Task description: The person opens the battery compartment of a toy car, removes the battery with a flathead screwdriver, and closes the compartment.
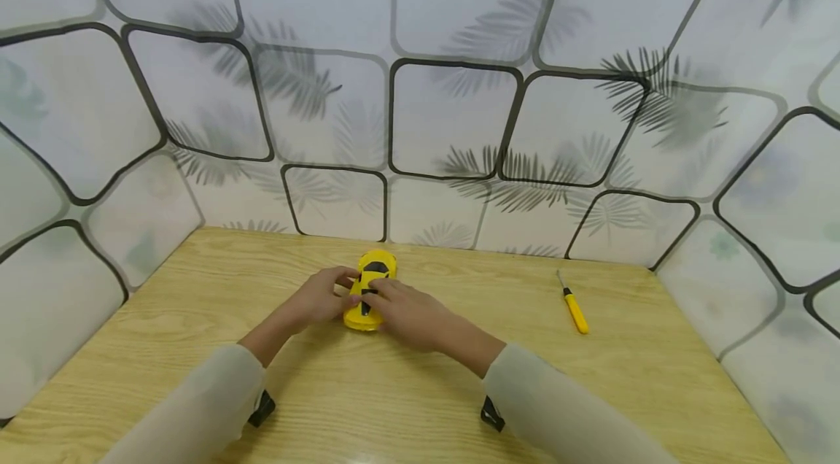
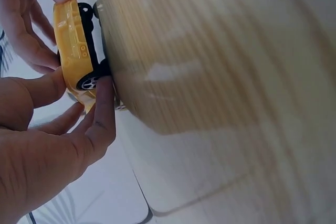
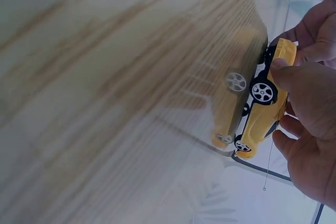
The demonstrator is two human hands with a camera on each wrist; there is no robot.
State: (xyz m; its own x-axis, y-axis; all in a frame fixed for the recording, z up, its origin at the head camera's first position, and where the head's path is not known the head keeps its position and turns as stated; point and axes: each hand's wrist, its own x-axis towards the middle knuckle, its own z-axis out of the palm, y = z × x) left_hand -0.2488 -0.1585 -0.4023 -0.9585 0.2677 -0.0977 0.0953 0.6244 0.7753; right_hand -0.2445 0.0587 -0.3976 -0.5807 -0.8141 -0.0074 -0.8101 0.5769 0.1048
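A yellow toy car [image 1: 376,276] with black windows is near the back of the wooden table, its underside toward the tabletop. My left hand [image 1: 318,296] holds its left side; in the left wrist view, the thumb and fingers of that hand [image 2: 52,145] are curled about the car [image 2: 71,40] near a wheel. From the other side my right hand [image 1: 413,314] grips it. The right wrist view shows the right thumb pressed on the car's side [image 3: 257,116] by a silver-spoked wheel [image 3: 263,92]. Whether every wheel touches the table I cannot tell.
To the right on the table [image 1: 459,406] lies a yellow-handled screwdriver [image 1: 575,311], its thin shaft pointing toward the back. Patterned wall covering [image 1: 453,121] rises behind the table and along both sides.
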